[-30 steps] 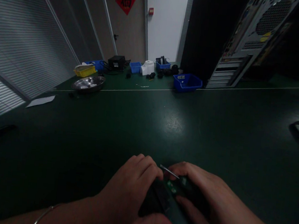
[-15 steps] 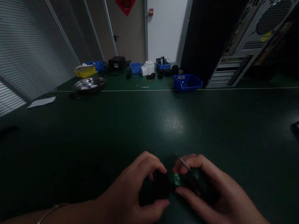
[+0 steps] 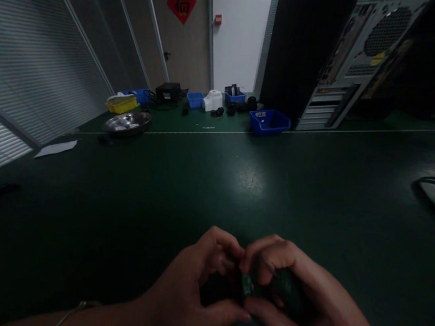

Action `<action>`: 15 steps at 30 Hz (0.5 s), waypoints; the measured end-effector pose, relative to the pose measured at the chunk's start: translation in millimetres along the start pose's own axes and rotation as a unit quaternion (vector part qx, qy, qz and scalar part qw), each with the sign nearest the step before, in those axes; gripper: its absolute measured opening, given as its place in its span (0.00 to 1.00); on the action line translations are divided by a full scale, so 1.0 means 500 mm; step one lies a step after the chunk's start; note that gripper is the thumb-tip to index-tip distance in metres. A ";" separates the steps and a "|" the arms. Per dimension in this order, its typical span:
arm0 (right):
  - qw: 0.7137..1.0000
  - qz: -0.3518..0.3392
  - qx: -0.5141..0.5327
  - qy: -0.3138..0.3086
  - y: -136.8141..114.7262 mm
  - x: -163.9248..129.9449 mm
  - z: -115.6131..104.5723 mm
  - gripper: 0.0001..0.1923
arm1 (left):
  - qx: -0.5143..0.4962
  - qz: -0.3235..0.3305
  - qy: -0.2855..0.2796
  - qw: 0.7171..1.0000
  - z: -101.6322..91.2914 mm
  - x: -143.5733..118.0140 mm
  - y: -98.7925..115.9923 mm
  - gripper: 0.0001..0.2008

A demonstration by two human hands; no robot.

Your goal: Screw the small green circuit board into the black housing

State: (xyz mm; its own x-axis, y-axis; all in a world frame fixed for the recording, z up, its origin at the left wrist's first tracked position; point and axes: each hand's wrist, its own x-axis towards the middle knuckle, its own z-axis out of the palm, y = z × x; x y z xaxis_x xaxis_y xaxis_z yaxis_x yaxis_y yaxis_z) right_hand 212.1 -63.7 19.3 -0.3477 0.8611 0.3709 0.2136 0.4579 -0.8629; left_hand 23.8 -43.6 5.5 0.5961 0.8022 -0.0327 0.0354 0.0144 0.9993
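At the far edge of the bench [image 3: 215, 183] you see a blue bin [image 3: 269, 122] with a small pale thing inside, two smaller blue bins [image 3: 195, 99] whose contents are too small to tell, a yellow tray [image 3: 122, 104] with something pale on top, and a shallow metal bowl [image 3: 127, 122] (what lies in it is not clear). Near the front edge, about the middle, your two hands meet over a small dark part with a green circuit board [image 3: 246, 284]. Your left hand [image 3: 190, 288] has its fingers curled together, with thumb and fingertips closed on the dark left end of the part. Your right hand [image 3: 297, 293] is closed on the right end, thumb below and forefinger on top, and a thin metal pin [image 3: 269, 266] shows between these fingers. The long axis of the part runs left to right, roughly parallel to the front edge; the green board faces you and stands between the two thumbs. It is too dark to tell whether the part touches the bench.
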 end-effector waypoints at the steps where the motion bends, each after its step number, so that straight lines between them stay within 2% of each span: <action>1: 1.000 0.000 0.001 -0.006 -0.001 0.000 0.000 0.16 | -0.012 -0.002 0.005 1.000 0.001 0.000 -0.001 0.23; 4: 1.000 0.002 0.009 -0.013 -0.001 -0.001 0.000 0.16 | -0.050 -0.014 -0.003 0.999 -0.001 0.003 -0.002 0.27; 7: 1.000 -0.002 0.020 -0.005 0.000 -0.001 0.000 0.18 | -0.044 -0.037 -0.035 0.998 -0.003 0.007 -0.001 0.21; 9: 1.000 -0.002 0.027 -0.011 0.000 -0.001 0.000 0.18 | -0.034 -0.052 -0.036 0.997 -0.003 0.008 0.001 0.18; 15: 0.999 -0.003 0.036 -0.034 0.001 0.003 -0.002 0.17 | -0.058 -0.077 -0.035 0.995 0.002 0.006 0.005 0.19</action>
State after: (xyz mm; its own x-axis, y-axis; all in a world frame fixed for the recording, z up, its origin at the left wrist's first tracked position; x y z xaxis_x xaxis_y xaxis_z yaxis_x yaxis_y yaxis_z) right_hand 212.5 -61.8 19.8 -0.4096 0.8406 0.3544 0.1454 0.4437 -0.8843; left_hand 26.3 -41.9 7.8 0.6448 0.7421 -0.1834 0.0400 0.2069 0.9776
